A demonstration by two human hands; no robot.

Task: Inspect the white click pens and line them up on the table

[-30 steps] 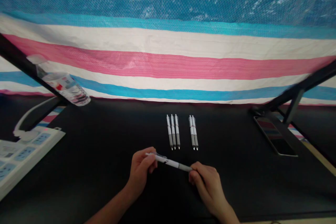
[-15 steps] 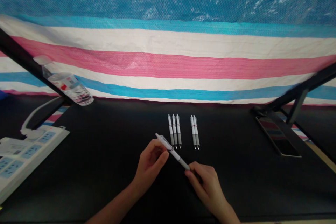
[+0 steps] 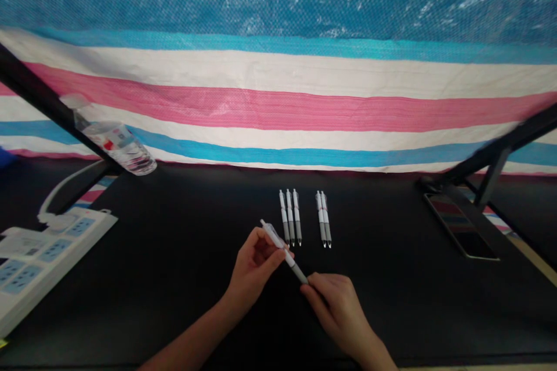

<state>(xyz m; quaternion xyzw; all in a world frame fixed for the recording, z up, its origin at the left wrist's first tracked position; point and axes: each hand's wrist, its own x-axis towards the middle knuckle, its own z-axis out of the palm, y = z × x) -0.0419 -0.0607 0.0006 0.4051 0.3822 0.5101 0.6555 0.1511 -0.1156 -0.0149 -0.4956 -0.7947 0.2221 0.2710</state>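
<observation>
A white pen with a grey grip (image 3: pixel 296 270) is held slantwise above the black table, its push-button end up to the left. My left hand (image 3: pixel 256 264) pinches it near the middle between thumb and fingers. At its lower end, my right hand (image 3: pixel 335 310) is closed around the tip, which is hidden by the fingers. Just beyond the hands lie three similar pens (image 3: pixel 290 217) side by side, tips toward me. To their right, two more pens (image 3: pixel 323 219) lie close together, pointing the same way.
A white power strip (image 3: pixel 52 266) with a plugged-in cord sits at the left. Behind it, a clear plastic bottle (image 3: pixel 122 145) leans near a black bar. A phone (image 3: pixel 461 226) lies at the right beside a black support (image 3: pixel 494 174). Striped sheeting (image 3: pixel 278 110) hangs across the back.
My left thumb and fingers have moved right along the pen and now close on its middle. My right hand has shifted slightly left. The pens on the table stay put.
</observation>
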